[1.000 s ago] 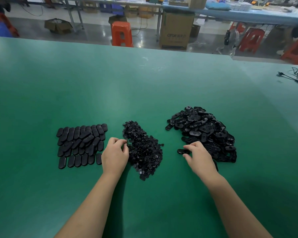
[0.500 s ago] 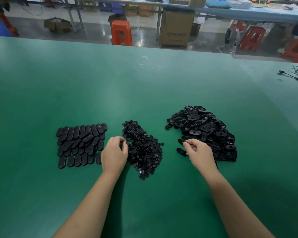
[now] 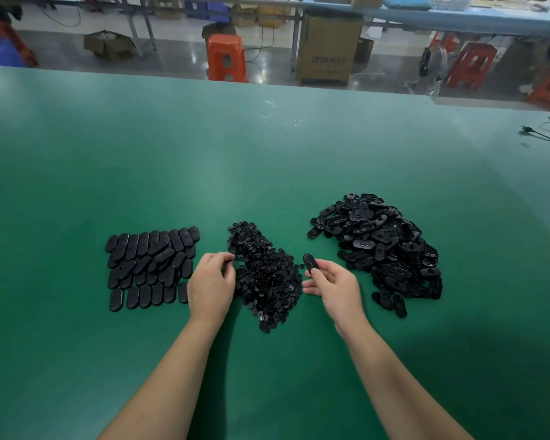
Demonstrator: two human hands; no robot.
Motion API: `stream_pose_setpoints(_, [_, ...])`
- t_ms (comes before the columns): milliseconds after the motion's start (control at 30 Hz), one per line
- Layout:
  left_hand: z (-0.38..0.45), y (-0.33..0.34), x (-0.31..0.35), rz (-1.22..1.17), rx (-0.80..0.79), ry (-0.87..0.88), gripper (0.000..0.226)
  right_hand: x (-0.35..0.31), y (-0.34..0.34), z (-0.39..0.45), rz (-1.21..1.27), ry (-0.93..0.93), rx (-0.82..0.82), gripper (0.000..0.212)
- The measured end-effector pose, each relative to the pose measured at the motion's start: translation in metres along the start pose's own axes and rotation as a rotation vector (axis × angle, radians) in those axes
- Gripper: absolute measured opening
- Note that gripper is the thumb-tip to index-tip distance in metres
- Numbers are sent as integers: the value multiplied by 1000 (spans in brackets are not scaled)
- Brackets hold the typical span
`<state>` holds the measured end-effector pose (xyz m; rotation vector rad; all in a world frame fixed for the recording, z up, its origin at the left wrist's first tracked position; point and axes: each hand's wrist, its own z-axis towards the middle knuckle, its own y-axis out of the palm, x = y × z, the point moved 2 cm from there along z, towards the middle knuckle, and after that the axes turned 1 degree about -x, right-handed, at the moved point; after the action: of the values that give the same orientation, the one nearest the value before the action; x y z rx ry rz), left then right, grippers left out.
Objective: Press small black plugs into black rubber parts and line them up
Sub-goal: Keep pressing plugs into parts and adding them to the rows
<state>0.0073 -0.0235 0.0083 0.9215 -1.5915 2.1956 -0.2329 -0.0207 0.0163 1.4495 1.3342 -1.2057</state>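
The right hand (image 3: 334, 285) pinches one rubber part (image 3: 310, 262) in its fingers; the left hand (image 3: 211, 282), fingers curled (contents unclear), touches the plug pile (image 3: 265, 274) at its 9 o'clock edge.

On the table (image 3: 267, 154), lined-up parts (image 3: 151, 266) lie left, plugs (image 3: 264, 274) apparently between, loose parts (image 3: 378, 246) right.

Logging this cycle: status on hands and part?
Right hand grips one rubber part. Left hand fingers at plug pile, plug unconfirmed. Nothing between them.
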Motion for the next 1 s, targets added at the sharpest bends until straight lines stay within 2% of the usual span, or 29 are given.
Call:
stream_pose_setpoints(300, [-1,-1,-1,-121,13,-59,14,10,8,-8,-162,-144,48,21])
stream_pose_setpoints(500, [-1,-1,-5,-304,50,-101,24,10,7,-7,-174,-145,61,21])
stream_pose_setpoints(700, [3,-7,1,-382,27,-146,17,10,7,-7,-194,-153,59,33])
stream_pose_setpoints(1000, [1,7,52,-563,-157,-79,17,10,7,-7,-190,-169,56,26])
